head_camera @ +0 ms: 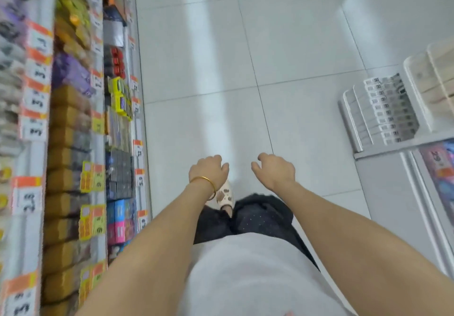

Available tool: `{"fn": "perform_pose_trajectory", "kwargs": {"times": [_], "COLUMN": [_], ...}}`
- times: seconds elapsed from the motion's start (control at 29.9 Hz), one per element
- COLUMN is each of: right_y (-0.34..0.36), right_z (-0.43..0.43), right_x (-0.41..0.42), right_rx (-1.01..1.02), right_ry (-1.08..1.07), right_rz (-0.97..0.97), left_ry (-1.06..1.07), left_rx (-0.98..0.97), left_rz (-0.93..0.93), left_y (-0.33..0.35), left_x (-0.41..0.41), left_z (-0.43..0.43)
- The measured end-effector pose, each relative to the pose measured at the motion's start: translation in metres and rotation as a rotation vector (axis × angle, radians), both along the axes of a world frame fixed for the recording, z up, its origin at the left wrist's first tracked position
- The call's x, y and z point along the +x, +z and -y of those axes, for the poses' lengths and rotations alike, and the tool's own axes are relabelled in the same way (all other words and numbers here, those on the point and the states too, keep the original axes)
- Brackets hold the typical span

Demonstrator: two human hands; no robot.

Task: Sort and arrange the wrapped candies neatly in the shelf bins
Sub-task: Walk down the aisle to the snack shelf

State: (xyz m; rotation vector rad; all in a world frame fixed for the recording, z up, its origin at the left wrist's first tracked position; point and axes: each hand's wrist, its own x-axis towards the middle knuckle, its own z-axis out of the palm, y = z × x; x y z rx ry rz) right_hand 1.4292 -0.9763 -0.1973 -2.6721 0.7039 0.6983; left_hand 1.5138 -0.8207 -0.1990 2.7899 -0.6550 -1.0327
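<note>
Both my arms reach forward over the white tiled aisle floor. My left hand (208, 169), with a gold bangle at the wrist, hangs with loosely curled fingers and holds nothing. My right hand (274, 169) is also loosely curled and holds nothing. Along the left runs the shelf unit (98, 104) with rows of wrapped sweets: brown and gold packs (65, 158), purple packs (71, 72) and yellow boxes (120, 97). The shelves are blurred. Both hands are well to the right of the shelves and touch none of the goods.
Orange and white price tags (34, 97) line the shelf edges. At the right stands a white counter (393, 168) with a rack of small white boxes (385, 109) and clear trays (432, 70). The tiled aisle (221, 70) runs ahead between them.
</note>
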Motion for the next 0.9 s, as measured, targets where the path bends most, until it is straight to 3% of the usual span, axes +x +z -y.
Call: {"fn": "perform_pose_trajectory", "kwargs": {"times": [0.23, 0.57, 0.9], "right_y": [0.002, 0.018, 0.009], "right_z": [0.122, 0.291, 0.453], "right_x": [0.204, 0.501, 0.785], "right_rx": [0.014, 0.016, -0.037], "right_ry": [-0.058, 0.015, -0.047], "right_rz": [0.029, 0.024, -0.047], "left_ry": [-0.102, -0.058, -0.105], "left_rx": [0.031, 0.027, 0.109], "left_rz": [0.045, 0.037, -0.046], "left_y": [0.016, 0.034, 0.009], "left_x": [0.207, 0.492, 0.79], "left_z": [0.126, 0.292, 0.454]}}
